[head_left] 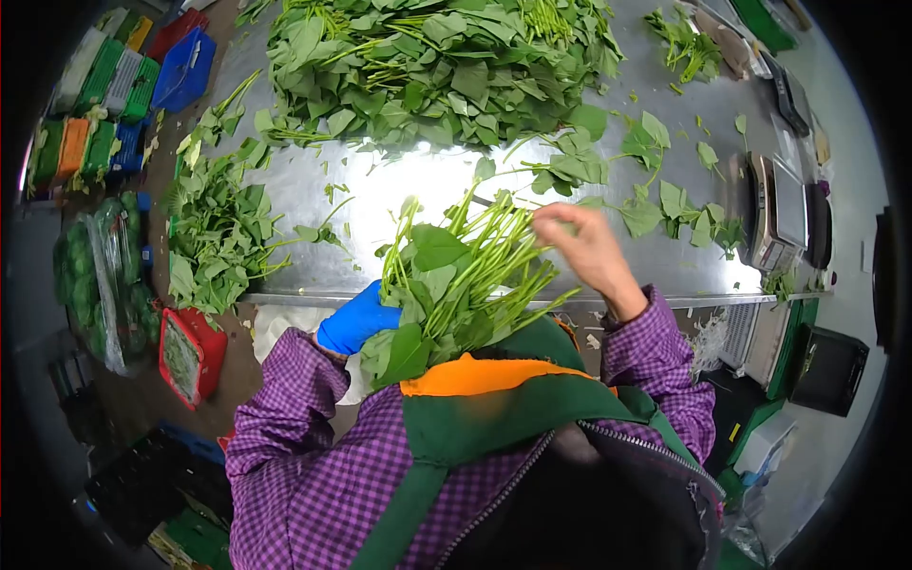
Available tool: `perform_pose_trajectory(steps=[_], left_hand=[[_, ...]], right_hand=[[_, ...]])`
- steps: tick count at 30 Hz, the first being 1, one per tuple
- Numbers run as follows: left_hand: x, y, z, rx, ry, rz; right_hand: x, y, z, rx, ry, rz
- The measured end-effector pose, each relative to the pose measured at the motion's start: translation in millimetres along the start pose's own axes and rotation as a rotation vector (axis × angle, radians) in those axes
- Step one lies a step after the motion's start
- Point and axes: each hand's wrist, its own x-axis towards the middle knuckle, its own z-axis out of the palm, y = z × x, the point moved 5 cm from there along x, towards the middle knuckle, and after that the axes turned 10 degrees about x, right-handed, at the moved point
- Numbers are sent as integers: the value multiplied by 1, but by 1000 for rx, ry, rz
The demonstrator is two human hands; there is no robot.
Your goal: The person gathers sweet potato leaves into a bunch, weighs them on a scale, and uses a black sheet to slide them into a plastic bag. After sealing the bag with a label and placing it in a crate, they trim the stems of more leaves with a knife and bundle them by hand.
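Note:
A bunch of leafy green stems (465, 271) is held in front of my apron, its cut ends pointing up and to the right. My left hand (359, 321), in a blue glove, is wrapped round the bunch from the left; leaves hide its fingertips. At the stem ends on the right is my bare right hand (560, 231), its fingers bent together and slightly blurred; what they pinch, if anything, is too small to tell. Beyond the bunch, a large heap of leafy greens (446, 71) covers the far part of the metal table (370, 190).
A smaller pile of greens (218, 228) lies at the table's left edge. Loose sprigs (655, 209) lie to the right, near a scale (784, 209). On the floor at left are a red crate (190, 356), a blue crate (185, 68) and bagged greens (100, 275).

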Motion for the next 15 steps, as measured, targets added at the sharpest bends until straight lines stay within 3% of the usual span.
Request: perform_pose_trajectory(steps=[2, 5, 7, 9, 10, 12, 14, 15], left_hand=[[-6, 0, 4, 7, 40, -13], [-10, 5, 8, 53, 70, -43], [-8, 8, 10, 127, 51, -85], [-6, 16, 17, 153, 57, -66], [-6, 22, 20, 179, 61, -46], [-9, 20, 17, 230, 38, -135], [-13, 7, 11, 252, 35, -131], [-17, 6, 11, 249, 38, -135]], right_hand=[[-2, 10, -38, 82, 319, 73], [-4, -10, -58, 57, 421, -18], [-4, -66, -8, -31, 342, -273], [-2, -100, 45, -464, 281, -707], [0, -96, 45, -462, 290, -708], [19, -87, 51, -471, 78, -751], [48, -74, -18, -314, 393, -556], [48, -70, -42, -406, 449, -509]])
